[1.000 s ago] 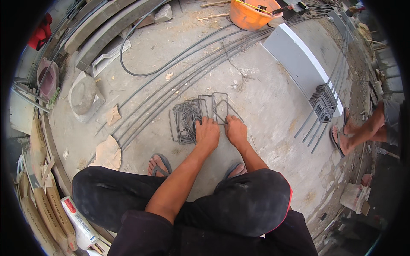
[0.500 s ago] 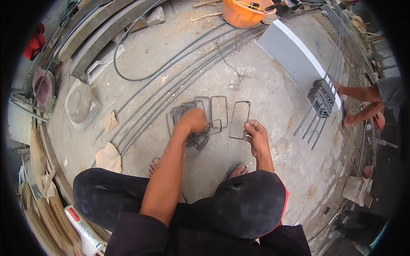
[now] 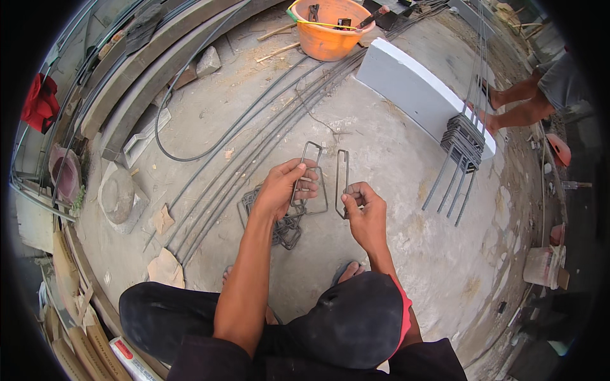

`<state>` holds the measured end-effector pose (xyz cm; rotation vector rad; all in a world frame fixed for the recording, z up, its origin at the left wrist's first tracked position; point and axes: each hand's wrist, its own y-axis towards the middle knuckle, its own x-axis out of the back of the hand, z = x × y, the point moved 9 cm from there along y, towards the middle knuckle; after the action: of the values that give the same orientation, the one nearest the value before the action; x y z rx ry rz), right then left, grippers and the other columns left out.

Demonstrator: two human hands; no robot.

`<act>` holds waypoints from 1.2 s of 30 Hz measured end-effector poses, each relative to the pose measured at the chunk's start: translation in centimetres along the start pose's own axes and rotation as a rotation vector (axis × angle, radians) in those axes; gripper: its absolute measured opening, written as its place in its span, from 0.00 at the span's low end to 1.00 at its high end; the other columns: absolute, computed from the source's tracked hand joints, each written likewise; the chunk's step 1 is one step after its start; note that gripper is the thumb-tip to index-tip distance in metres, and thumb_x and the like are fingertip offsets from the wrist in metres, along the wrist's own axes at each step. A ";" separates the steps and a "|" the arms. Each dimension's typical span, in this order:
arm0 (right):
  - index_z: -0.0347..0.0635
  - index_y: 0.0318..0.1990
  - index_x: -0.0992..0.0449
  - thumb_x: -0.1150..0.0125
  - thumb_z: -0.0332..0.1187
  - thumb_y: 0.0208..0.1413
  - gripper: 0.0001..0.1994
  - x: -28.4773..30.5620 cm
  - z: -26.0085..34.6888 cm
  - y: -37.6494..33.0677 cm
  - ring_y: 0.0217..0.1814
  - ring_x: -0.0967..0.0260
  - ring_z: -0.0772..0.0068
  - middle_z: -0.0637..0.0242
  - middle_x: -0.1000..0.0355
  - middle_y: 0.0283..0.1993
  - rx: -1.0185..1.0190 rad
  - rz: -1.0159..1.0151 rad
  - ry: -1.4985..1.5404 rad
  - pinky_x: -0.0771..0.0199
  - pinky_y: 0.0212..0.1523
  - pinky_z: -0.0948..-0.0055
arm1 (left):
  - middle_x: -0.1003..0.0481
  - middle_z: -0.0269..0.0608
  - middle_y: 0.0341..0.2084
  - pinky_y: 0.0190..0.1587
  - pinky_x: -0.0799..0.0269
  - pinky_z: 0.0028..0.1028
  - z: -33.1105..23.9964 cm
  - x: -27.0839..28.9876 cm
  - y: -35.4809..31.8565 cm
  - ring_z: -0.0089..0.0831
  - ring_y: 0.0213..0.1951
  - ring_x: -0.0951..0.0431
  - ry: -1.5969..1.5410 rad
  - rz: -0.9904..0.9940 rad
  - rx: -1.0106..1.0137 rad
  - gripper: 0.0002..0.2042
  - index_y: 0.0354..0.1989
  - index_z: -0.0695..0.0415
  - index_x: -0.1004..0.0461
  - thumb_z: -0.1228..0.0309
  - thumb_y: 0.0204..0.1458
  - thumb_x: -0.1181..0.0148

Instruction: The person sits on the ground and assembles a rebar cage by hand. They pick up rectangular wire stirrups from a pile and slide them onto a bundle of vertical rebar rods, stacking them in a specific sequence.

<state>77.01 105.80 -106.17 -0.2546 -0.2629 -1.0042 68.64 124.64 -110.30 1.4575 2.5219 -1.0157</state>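
My left hand is closed on a rectangular steel rebar stirrup, held upright with its top above the fingers. A second stirrup stands upright in my right hand, its lower end pinched between thumb and fingers. The two stirrups are side by side with a small gap between them. Below and behind my left hand lies a tangled pile of similar stirrups on the concrete floor, partly hidden by that hand and forearm.
Long rebar rods run diagonally across the floor. An orange basin with tools stands at the far side. To the right, a bundle of stirrups on rods leans over a grey-white block. Another person's bare legs are beyond it.
My left hand has lifted a stirrup up from the pile. My right hand has moved slightly left and turned its stirrup nearly edge-on. The view has shifted a little.
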 end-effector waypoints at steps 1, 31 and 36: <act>0.33 0.41 0.22 0.35 0.25 0.65 0.04 -0.3 0.7 0.0 0.31 0.27 0.79 0.67 0.24 0.30 0.062 -0.001 -0.099 0.25 0.31 0.70 | 0.22 0.39 0.37 0.38 0.17 0.28 0.2 -0.2 0.3 0.27 0.36 0.19 -0.012 0.004 -0.005 0.16 0.58 0.65 0.23 0.66 0.73 0.47; 0.43 0.44 0.23 0.28 0.33 0.57 0.11 -11.7 -9.7 0.8 0.53 0.24 0.49 0.58 0.26 0.45 0.279 0.439 -0.712 0.20 0.47 0.52 | 0.21 0.49 0.45 0.46 0.11 0.38 -0.5 8.2 0.0 0.37 0.42 0.17 -0.090 -0.244 0.034 0.18 0.62 0.70 0.30 0.68 0.73 0.47; 0.44 0.46 0.23 0.35 0.31 0.60 0.08 -12.7 -13.6 -1.9 0.55 0.27 0.54 0.61 0.28 0.46 0.273 0.405 -0.824 0.19 0.47 0.53 | 0.22 0.56 0.57 0.50 0.12 0.40 -1.4 8.7 -0.3 0.42 0.49 0.16 -0.161 -0.239 -0.017 0.22 0.68 0.72 0.35 0.68 0.73 0.47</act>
<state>70.28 110.47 -122.98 -0.4444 -1.0456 -0.4094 63.98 131.93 -112.20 1.0400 2.6219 -1.0907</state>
